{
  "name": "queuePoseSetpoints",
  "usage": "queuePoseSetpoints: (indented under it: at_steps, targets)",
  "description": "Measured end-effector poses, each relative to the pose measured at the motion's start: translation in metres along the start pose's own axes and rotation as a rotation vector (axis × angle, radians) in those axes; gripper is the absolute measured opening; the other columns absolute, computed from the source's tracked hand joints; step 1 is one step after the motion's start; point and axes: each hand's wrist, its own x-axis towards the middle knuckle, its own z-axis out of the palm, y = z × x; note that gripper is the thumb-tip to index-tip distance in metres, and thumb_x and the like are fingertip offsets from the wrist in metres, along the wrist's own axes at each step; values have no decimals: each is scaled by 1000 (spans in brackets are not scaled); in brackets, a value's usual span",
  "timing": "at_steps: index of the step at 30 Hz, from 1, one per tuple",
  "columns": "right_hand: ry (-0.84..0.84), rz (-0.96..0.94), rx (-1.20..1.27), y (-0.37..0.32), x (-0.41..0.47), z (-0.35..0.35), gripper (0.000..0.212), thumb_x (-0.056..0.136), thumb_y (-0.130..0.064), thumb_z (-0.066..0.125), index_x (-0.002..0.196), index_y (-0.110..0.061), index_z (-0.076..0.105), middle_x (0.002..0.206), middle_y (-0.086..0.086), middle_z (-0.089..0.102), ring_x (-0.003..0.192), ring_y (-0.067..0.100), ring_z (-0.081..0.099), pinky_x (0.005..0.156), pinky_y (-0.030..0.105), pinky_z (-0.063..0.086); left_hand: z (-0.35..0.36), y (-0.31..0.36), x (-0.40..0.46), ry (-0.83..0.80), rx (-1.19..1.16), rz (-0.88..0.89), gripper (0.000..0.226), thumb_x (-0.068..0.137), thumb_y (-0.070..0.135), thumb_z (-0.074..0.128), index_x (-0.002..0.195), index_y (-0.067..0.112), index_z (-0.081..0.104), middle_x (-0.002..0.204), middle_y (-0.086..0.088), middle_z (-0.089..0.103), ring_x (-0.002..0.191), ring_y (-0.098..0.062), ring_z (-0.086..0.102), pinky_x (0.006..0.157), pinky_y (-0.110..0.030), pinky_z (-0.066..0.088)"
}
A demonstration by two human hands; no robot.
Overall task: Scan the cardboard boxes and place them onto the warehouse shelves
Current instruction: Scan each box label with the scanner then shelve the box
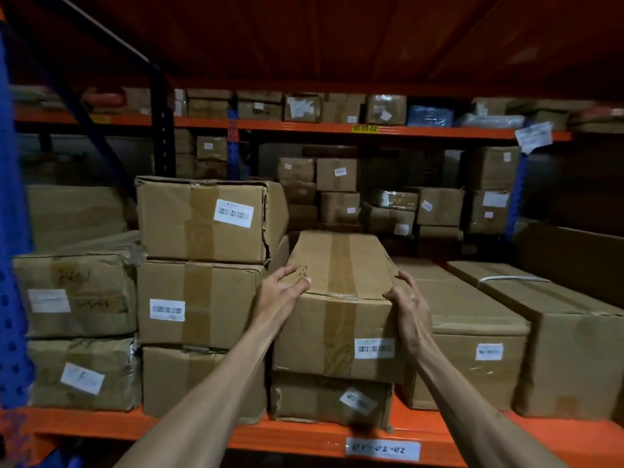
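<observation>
A long cardboard box (341, 309), taped down its middle with a barcode label on its front face, lies on top of a flatter box (332, 400) on the orange shelf (304, 437). My left hand (282, 290) grips its front left top corner, fingers over the top. My right hand (407, 304) clasps the front right corner, fingers curled on the top edge. The box points away from me into the shelf bay.
A stack of three labelled boxes (202, 298) stands tight on the left, with more boxes (76, 329) beyond it by the blue upright (13, 298). Two long boxes (472, 332) lie on the right. Another loaded rack (337, 130) stands behind.
</observation>
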Motion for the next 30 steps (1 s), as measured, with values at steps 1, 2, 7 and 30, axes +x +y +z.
queuePoseSetpoints:
  at_steps: [1,2,7,30]
  targets:
    - [-8,6,-7,12,6,3,62,74,-57,60,135,-52,50,115,8,66,102,28,62,87,50,54,2,-9,5,1,8,4,34,85,21,74,118,23,66,83,22,59,77,13,51,73,-14,41]
    - [-15,11,1,20,10,7,59,75,-56,61,133,-53,51,115,9,67,102,27,63,87,49,55,4,-17,10,7,16,3,30,85,20,74,115,22,67,85,20,61,75,14,52,69,-9,40]
    - [27,49,0,36,18,16,61,72,-57,61,132,-52,55,118,11,69,103,24,64,93,49,52,19,-43,14,219,166,116,15,86,21,70,102,22,71,90,10,68,76,10,58,74,-20,43]
    - [-224,-539,-1210,60,-52,-42,76,104,-50,24,165,-10,5,172,15,-6,159,30,-10,127,50,-8,2,-95,-56,-159,1201,621,80,96,45,30,156,-1,4,163,-24,-5,151,-34,-11,123,-49,0]
